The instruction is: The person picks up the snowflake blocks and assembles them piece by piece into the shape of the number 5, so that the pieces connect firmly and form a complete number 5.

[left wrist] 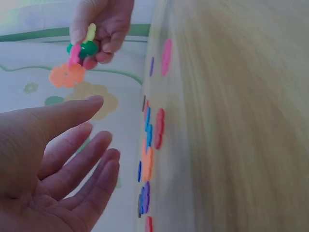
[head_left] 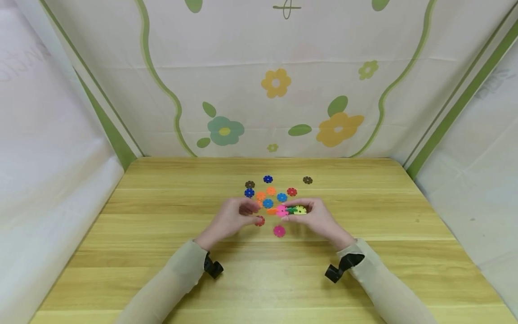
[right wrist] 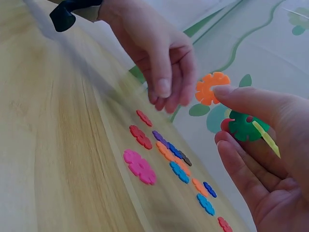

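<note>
Above the table [head_left: 267, 279], colourful notched discs [head_left: 284, 211] interlock.

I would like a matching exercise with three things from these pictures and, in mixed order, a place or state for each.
Things:
1. multicoloured chain of flower-shaped plastic discs
2. loose pink flower-shaped plastic disc
3. left grip

Places or states:
A. lying on the light wooden table
B. holding nothing, thumb apart from the fingers
C. held in the right grip

Right pairs: 1-C; 2-A; 3-B
</note>
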{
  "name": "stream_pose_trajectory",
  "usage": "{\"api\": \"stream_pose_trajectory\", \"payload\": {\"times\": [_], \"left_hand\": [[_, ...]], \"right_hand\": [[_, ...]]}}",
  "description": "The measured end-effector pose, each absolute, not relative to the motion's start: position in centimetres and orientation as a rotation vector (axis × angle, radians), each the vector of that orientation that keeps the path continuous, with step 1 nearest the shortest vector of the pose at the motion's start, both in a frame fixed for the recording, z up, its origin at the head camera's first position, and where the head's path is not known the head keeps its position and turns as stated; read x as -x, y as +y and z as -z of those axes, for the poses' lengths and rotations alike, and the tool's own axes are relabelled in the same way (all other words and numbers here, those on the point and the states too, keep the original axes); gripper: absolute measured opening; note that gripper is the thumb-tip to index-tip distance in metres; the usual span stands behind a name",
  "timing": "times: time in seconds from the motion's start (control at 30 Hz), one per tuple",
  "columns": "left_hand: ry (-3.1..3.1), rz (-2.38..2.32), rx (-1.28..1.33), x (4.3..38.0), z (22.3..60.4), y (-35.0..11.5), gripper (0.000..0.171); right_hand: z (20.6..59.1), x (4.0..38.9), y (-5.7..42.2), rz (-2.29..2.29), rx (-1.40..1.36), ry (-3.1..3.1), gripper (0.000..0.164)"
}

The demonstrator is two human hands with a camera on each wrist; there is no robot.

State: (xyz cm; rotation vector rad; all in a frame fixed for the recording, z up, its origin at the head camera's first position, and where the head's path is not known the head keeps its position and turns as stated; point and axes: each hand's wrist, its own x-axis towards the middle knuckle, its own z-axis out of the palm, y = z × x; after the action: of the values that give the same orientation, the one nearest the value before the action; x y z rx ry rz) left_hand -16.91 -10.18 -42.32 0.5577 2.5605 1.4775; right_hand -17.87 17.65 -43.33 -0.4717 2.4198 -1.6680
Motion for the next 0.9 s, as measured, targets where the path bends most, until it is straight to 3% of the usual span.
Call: {"api": "stream_pose_trajectory", "payload": {"times": [0.27,0.9], "left_hand": [[2.681,-1.137,-0.597,17.8,43.2,-9.9,0.037],[2.674,-1.007,-0.599,18.8,43.4,-9.2,0.022]], "right_hand": [[42.9,17.7,17.9,1.657,0.483,2.420,0.041],[43.0,17.7,17.8,1.678,0.501,2.379,0.040]]}}
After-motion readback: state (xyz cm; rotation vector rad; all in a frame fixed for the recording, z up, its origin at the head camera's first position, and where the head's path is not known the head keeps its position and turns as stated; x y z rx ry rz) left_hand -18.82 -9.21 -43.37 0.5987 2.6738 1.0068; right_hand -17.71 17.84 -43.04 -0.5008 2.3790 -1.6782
